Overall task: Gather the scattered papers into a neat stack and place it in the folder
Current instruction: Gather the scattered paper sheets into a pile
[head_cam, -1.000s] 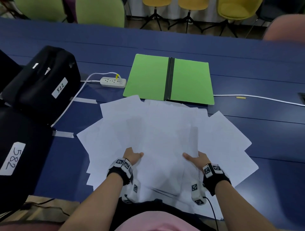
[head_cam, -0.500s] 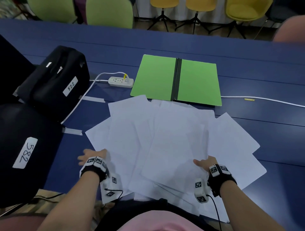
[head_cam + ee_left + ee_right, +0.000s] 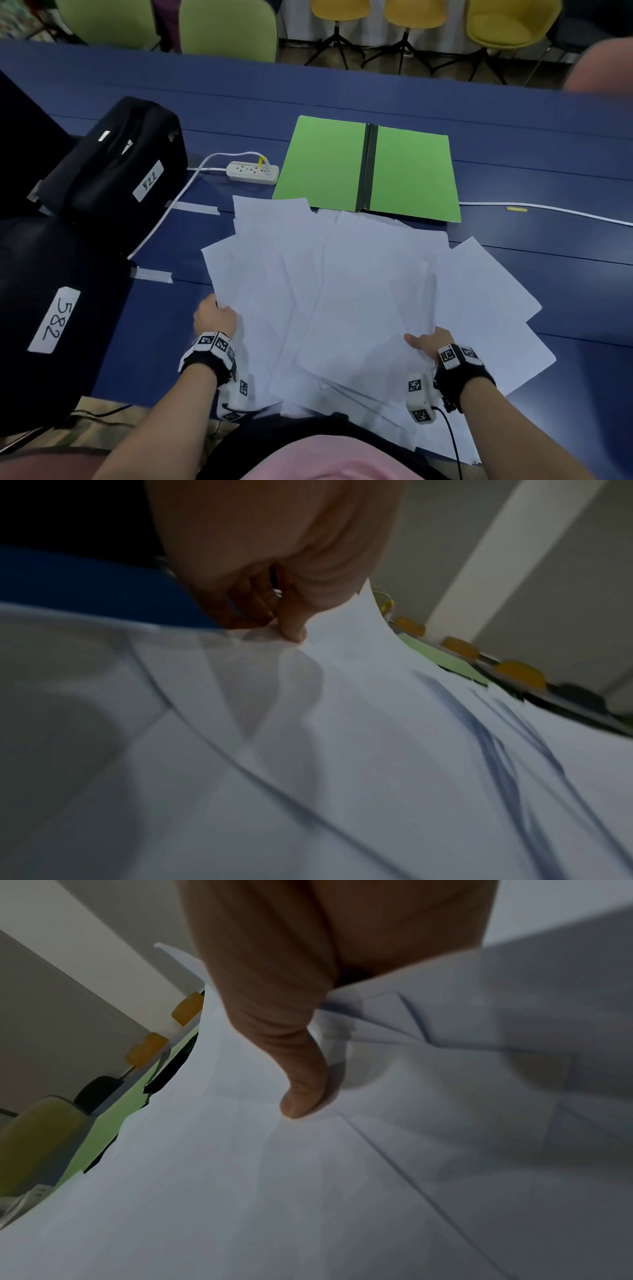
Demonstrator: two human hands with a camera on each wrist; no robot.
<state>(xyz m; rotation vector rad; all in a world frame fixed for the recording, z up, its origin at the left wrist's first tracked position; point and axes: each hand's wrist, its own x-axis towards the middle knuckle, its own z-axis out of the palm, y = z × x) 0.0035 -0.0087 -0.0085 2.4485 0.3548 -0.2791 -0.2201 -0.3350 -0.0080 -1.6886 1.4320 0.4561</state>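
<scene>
Several white papers (image 3: 359, 291) lie fanned out and overlapping on the blue table (image 3: 513, 144), some hanging over its near edge. The open green folder (image 3: 370, 168) with a black spine lies flat just beyond them. My left hand (image 3: 214, 317) pinches the left edge of the outer sheets (image 3: 342, 723), thumb on top and fingers curled under, as the left wrist view shows. My right hand (image 3: 424, 342) grips a bundle of sheets (image 3: 308, 1177) at its near right side, thumb pressed on top and fingers hidden beneath.
Two black cases labelled 522 (image 3: 116, 164) and 582 (image 3: 51, 308) stand at the left. A white power strip (image 3: 253, 173) and its cable lie beside the folder's left edge; another cable (image 3: 548, 210) runs right. Chairs (image 3: 226, 31) line the far side.
My left hand left the middle of the pile, swung out to the left edge and now pinches the outer sheets there. My right hand kept its grip on the bundle.
</scene>
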